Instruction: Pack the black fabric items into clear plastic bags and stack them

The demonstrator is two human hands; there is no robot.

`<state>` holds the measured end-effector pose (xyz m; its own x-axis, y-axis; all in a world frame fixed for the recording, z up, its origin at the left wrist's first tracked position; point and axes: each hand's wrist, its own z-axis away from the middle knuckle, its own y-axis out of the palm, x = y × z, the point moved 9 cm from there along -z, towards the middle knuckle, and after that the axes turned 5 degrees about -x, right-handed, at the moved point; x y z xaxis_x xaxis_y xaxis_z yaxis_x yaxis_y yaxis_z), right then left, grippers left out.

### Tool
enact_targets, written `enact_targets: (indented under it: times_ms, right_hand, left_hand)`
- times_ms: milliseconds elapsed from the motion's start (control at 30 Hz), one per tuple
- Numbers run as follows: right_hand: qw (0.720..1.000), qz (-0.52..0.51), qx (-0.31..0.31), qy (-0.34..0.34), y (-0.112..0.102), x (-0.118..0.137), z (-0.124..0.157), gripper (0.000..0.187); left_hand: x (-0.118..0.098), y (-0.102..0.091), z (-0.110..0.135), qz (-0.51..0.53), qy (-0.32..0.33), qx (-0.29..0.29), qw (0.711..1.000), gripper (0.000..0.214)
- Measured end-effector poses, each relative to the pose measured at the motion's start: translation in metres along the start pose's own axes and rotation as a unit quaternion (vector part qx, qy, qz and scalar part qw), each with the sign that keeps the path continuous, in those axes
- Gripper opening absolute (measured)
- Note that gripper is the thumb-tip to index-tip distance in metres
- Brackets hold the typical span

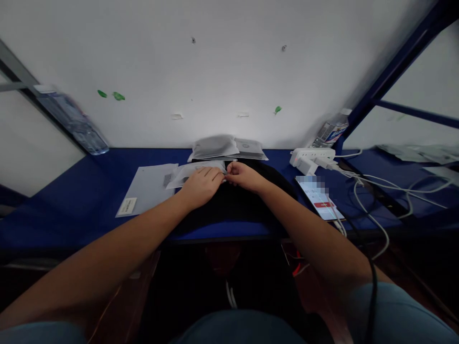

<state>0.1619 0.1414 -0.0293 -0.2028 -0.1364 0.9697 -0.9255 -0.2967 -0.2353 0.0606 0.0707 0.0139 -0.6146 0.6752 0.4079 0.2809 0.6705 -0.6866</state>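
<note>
A frosted plastic bag lies on the blue table, with something darker inside. My left hand rests over its right part, fingers together and pressed on it. At the bag's right end, my right hand is closed in a pinch, fingertips meeting those of the left. The small part between the fingertips is mostly hidden. Under both hands lies black cloth. To the left is a flat, frosted bag with a white label. Just beyond the hands, filled frosted bags lie against the wall.
A phone lies to the right with a cable plugged in. Behind it stands a white power strip with plugs and loose white cables. Plastic bottles stand at the back left and back right. A white wall closes off the back.
</note>
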Motion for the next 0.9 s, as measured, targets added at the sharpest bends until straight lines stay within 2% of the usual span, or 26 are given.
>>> enact_targets:
  times_ms: [233, 467, 633, 767, 900]
  right_hand:
    - [0.997, -0.063, 0.040, 0.030, 0.004, -0.004, 0.001, 0.038]
    - [0.996, -0.060, 0.002, 0.062, 0.002, -0.005, 0.002, 0.025]
    - [0.995, -0.052, 0.002, 0.083, 0.004, -0.004, 0.005, 0.026]
    - [0.995, -0.055, 0.006, 0.087, 0.006, -0.003, 0.005, 0.027]
    - [0.998, -0.030, 0.013, 0.062, 0.007, 0.001, 0.005, 0.024]
  left_hand:
    - [-0.005, 0.007, -0.003, 0.001, -0.020, 0.063, 0.998, 0.029]
    - [0.008, 0.016, -0.003, 0.039, -0.094, 0.093, 0.990, 0.018]
    - [0.013, 0.024, 0.000, 0.056, -0.128, 0.111, 0.984, 0.017]
    - [0.010, 0.028, 0.001, 0.037, -0.128, 0.141, 0.981, 0.022]
    - [0.010, 0.027, 0.000, 0.025, -0.119, 0.142, 0.982, 0.022]
